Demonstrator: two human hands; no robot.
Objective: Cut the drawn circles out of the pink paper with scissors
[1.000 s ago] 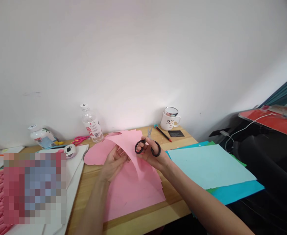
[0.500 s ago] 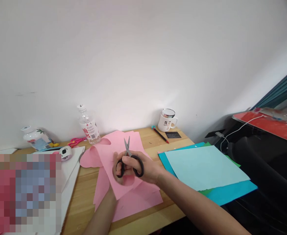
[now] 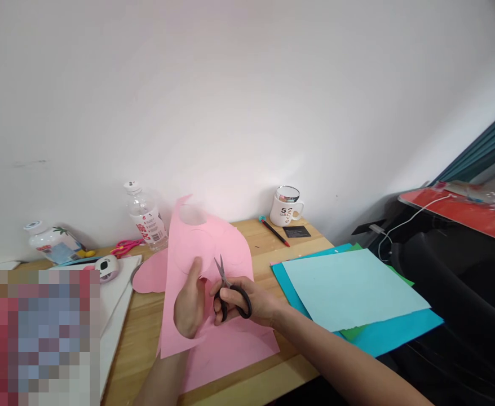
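A pink paper sheet (image 3: 184, 242) with cut-out holes and faint round pencil outlines stands tilted up in front of me. My left hand (image 3: 189, 309) grips it from behind, its thumb showing through a large hole; the other fingers are hidden by the paper. At the sheet's right, my right hand (image 3: 253, 298) holds scissors (image 3: 223, 276) by their black handles, blades pointing up and slightly parted. The blades are in front of the paper; whether they touch it I cannot tell. More pink paper (image 3: 234, 363) lies underneath, and a rounded pink piece (image 3: 149, 274) is at the left.
A clear bottle (image 3: 146, 220), a tipped white jar (image 3: 55, 242) and pink scissors (image 3: 127, 246) are at the back left. A mug (image 3: 284, 210), a pen (image 3: 275, 233) and a black card (image 3: 297, 232) are behind. Pale blue paper (image 3: 353, 287) tops a coloured stack at right.
My left hand has raised and turned the pink sheet more upright, and its thumb now shows through the hole. The scissors in my right hand have moved slightly right and down.
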